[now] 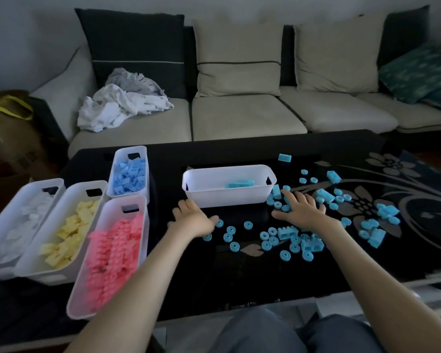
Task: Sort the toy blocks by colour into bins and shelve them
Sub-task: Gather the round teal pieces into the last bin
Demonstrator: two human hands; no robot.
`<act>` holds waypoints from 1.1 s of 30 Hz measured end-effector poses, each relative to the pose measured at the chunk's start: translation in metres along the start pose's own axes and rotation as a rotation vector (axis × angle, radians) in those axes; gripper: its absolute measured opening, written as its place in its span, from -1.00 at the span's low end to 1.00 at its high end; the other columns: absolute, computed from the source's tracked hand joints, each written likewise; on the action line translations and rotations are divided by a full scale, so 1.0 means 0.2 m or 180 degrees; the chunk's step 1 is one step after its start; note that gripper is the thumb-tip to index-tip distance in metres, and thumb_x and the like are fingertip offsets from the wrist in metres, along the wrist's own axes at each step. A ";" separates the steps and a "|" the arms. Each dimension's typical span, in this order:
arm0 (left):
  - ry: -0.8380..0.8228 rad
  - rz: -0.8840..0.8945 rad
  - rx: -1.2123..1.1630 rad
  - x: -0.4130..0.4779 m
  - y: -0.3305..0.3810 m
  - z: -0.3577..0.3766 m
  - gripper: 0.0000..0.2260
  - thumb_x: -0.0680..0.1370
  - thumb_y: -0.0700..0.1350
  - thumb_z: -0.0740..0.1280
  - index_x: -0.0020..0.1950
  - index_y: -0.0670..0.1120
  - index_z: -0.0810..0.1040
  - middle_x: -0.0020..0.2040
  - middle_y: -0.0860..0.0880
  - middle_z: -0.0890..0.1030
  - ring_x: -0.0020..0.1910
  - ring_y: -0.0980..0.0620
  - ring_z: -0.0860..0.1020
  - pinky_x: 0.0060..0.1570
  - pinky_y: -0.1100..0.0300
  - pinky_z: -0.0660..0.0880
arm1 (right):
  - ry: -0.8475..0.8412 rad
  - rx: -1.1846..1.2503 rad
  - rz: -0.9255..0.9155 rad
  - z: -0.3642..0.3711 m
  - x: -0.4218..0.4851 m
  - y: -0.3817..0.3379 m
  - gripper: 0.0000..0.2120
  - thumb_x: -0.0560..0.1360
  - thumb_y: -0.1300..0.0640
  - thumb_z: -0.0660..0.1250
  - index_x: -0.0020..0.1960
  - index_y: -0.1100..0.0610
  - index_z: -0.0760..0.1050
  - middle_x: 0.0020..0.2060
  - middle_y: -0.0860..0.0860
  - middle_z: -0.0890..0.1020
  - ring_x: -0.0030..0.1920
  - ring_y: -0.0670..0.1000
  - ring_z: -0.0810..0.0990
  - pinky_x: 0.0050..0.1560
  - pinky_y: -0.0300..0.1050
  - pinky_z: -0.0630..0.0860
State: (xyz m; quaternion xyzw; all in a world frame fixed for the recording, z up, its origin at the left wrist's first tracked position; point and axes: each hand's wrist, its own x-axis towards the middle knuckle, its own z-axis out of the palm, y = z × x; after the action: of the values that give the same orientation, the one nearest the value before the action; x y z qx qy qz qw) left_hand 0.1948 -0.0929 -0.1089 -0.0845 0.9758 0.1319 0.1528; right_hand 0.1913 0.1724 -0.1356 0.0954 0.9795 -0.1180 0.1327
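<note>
Many turquoise blocks and rings (288,240) lie scattered over the dark table (229,281), mostly at the right. A white bin (224,197) stands in the middle with one turquoise piece (239,184) inside. My left hand (192,218) hovers flat just in front of the bin's left corner, fingers spread, holding nothing. My right hand (299,208) lies spread over blocks beside the bin's right corner, fingers straight. At the left stand four filled bins: pink blocks (112,253), yellow blocks (70,233), white blocks (23,220) and light blue blocks (129,175).
A sofa (239,115) with cushions runs behind the table, a heap of white cloth (120,105) on its left seat. A brown bag (8,133) stands at the far left. My knees (290,335) are at the table's near edge.
</note>
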 end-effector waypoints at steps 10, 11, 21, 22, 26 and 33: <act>0.1305 0.0507 -0.0097 -0.06 0.10 0.25 -0.71 0.64 -0.01 0.10 0.31 -0.12 0.29 0.31 -0.15 0.31 0.25 -0.10 0.32 0.19 0.07 0.31 | 0.1064 -0.0141 -0.0242 0.06 -0.03 -0.03 -0.66 0.60 -0.09 0.08 0.31 0.02 0.27 0.28 0.10 0.33 0.30 0.16 0.26 0.27 0.12 0.26; 0.1351 0.0580 -0.0235 -0.06 0.10 0.26 -0.76 0.64 -0.08 0.13 0.28 -0.12 0.31 0.28 -0.15 0.33 0.21 -0.09 0.34 0.15 0.10 0.34 | 0.1090 -0.0112 -0.0286 0.06 -0.03 -0.02 -0.68 0.60 -0.08 0.09 0.29 0.03 0.28 0.26 0.10 0.34 0.29 0.16 0.27 0.25 0.10 0.27; 0.0990 0.0963 -0.0823 -0.06 0.10 0.21 -0.82 0.56 -0.35 0.18 0.12 -0.16 0.37 0.16 -0.13 0.32 0.18 0.02 0.46 0.10 0.13 0.53 | 0.1152 0.0805 -0.0236 0.03 0.06 -0.02 -0.67 0.60 -0.02 0.08 0.21 0.20 0.33 0.19 0.15 0.36 0.23 0.19 0.33 0.17 0.02 0.30; 0.1015 0.1054 -0.0853 -0.07 0.10 0.19 -0.84 0.57 -0.34 0.19 0.11 -0.15 0.37 0.15 -0.12 0.33 0.17 0.03 0.47 0.09 0.17 0.52 | 0.1166 0.0922 -0.0279 0.01 0.07 -0.02 -0.64 0.59 -0.02 0.04 0.21 0.22 0.32 0.18 0.17 0.36 0.23 0.21 0.33 0.14 -0.02 0.28; 0.1430 0.1582 -0.0988 -0.12 0.13 0.05 -0.92 0.62 -0.19 0.20 0.10 -0.15 0.39 0.11 -0.07 0.36 -0.06 0.10 0.45 -0.10 0.30 0.40 | 0.1568 0.1672 -0.0524 -0.12 0.09 -0.10 -0.73 0.61 0.08 0.10 0.16 0.28 0.30 0.15 0.23 0.35 0.17 0.21 0.31 0.11 -0.03 0.24; 0.2088 0.2054 -0.1221 0.00 0.18 -0.13 -0.85 0.62 -0.15 0.21 0.14 -0.14 0.49 0.05 0.03 0.38 -0.05 0.17 0.40 -0.11 0.42 0.30 | 0.1424 0.1550 -0.1378 -0.29 0.08 -0.38 -0.79 0.61 0.05 0.12 0.18 0.14 0.31 0.11 0.07 0.35 0.13 0.04 0.33 0.14 -0.04 0.35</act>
State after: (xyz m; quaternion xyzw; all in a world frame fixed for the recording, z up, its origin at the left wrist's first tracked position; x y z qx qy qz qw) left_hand 0.1806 -0.0667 -0.0773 0.1581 0.9070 0.3160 -0.2292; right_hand 0.1460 0.1177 -0.0706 -0.0613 0.9250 -0.3484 -0.1384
